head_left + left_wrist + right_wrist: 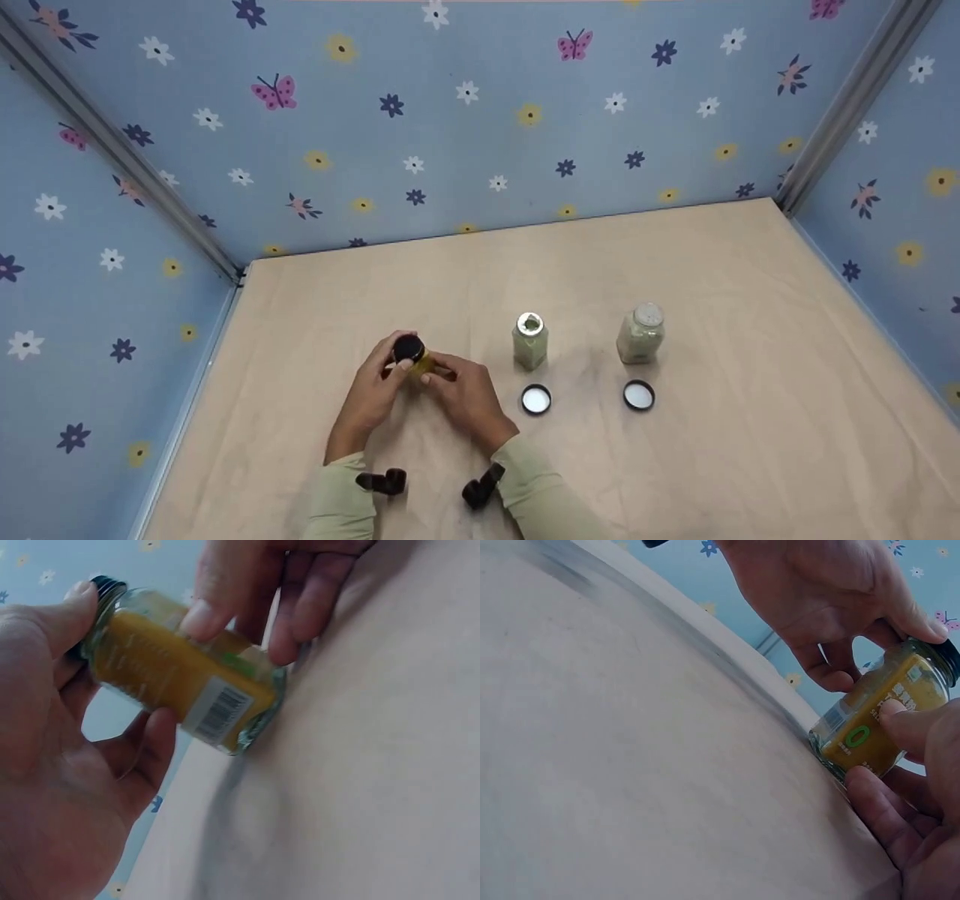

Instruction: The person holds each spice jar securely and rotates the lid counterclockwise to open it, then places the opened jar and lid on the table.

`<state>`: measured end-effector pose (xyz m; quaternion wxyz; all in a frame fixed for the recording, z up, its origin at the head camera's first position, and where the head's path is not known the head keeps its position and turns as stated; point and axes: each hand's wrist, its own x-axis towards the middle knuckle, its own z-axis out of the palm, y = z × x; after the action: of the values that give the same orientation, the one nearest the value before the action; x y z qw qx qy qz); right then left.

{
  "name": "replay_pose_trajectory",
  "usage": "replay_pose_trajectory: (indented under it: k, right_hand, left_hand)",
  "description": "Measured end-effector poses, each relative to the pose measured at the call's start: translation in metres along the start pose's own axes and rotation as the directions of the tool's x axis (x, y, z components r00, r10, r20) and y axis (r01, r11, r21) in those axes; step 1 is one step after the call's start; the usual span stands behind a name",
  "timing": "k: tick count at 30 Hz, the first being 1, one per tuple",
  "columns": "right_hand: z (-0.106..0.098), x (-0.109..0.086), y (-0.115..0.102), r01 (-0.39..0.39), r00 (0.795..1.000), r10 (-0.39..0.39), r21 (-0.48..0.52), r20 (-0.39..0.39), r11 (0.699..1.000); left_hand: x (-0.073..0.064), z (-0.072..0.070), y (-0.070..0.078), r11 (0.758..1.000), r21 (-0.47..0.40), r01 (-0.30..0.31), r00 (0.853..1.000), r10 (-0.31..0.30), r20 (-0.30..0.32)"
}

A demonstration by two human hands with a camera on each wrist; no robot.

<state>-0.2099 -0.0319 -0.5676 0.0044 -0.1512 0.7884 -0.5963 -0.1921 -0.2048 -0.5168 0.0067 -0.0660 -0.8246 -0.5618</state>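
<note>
You hold the square glass spice jar of yellow powder (154, 664) between both hands, black screw cap (409, 348) uppermost, left of the two green-filled spice jars. Your left hand (375, 386) grips around the cap and neck, thumb against the cap's side. Your right hand (466, 395) pinches the body, thumb flat on the printed face and fingers low by the base. The base is close to the beige tablecloth (712, 450); you cannot tell whether it touches.

Expect a stiff, fairly light jar, a little weighty for its size. Smooth glass likely slips in dry fingers and would crack or chip if dropped. Flat sides should resist turning, so the body's lower half is a sound hold; the cap's rim looks best for thumb and forefinger.

The nearer green jar (530, 352) and the farther green jar (638, 343) stand uncapped to your right, each with a black-rimmed lid, one (536, 400) and the other (639, 395), lying white side up in front.
</note>
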Motion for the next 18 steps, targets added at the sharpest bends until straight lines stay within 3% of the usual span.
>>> replay_pose_trajectory:
  k: [4, 9, 13, 18]
  right_hand:
    - [0.001, 0.000, 0.000, 0.014, 1.000, -0.014, -0.010, -0.004, 1.000]
    - [0.000, 0.001, 0.000, 0.042, 0.999, -0.042, -0.005, -0.007, 0.999]
    - [0.000, 0.000, 0.001, 0.037, 0.999, -0.036, -0.050, 0.010, 0.998]
    - [0.000, 0.000, 0.001, 0.012, 0.999, -0.008, -0.090, 0.042, 0.996]
  left_hand:
    - [0.000, 0.008, -0.020, 0.998, 0.040, -0.051, 0.994, 0.055, -0.095]
    - [-0.003, 0.013, -0.020, 0.994, 0.083, -0.075, 0.982, 0.089, -0.166]
    - [-0.002, 0.007, -0.021, 0.992, 0.107, -0.064, 0.987, 0.078, -0.137]
    - [0.003, -0.010, -0.020, 0.990, 0.118, -0.083, 0.995, 0.089, -0.042]
